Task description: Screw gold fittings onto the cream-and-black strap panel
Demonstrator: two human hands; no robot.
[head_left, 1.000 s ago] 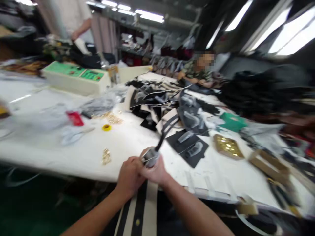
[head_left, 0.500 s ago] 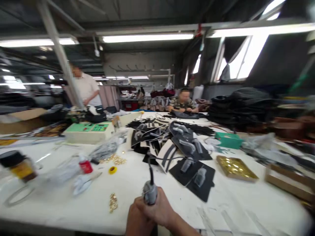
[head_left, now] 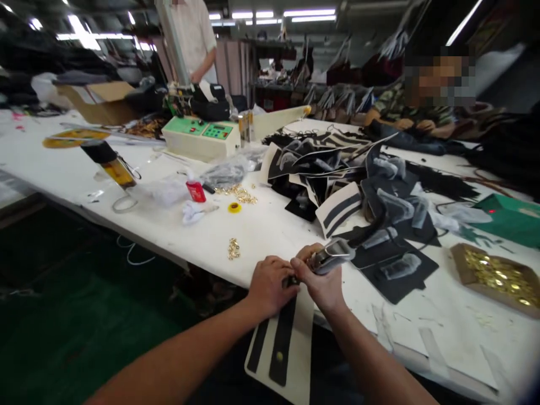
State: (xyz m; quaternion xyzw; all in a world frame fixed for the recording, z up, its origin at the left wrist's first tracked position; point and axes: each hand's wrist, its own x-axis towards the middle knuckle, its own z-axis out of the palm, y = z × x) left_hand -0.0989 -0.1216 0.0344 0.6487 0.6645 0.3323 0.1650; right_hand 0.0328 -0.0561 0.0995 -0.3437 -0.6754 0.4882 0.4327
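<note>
My right hand (head_left: 327,287) is wrapped around a grey hand tool (head_left: 333,254) with a black cord or hose running back from it. Close beside it, my left hand (head_left: 272,284) has its fingers bent over the top end of a cream panel with black stripes (head_left: 301,337). The tool's front end meets the panel between both hands, where fingers cover the contact. Below the hands the panel hangs past the table edge, and a small gold-coloured stud (head_left: 279,356) shows on one stripe. A small pile of gold metal pieces (head_left: 233,248) lies left of my hands.
Striped and black panels (head_left: 337,208) are heaped ahead. To the right stand a box of gold fittings (head_left: 493,273) and a green box (head_left: 510,216). A red bottle (head_left: 196,192), yellow tape roll (head_left: 234,208) and control box (head_left: 200,138) stand left. Two people work beyond the table.
The view has turned down and left. The hands, earlier clasped together around the tool, now sit a little apart at the striped panel, which has come into view.
</note>
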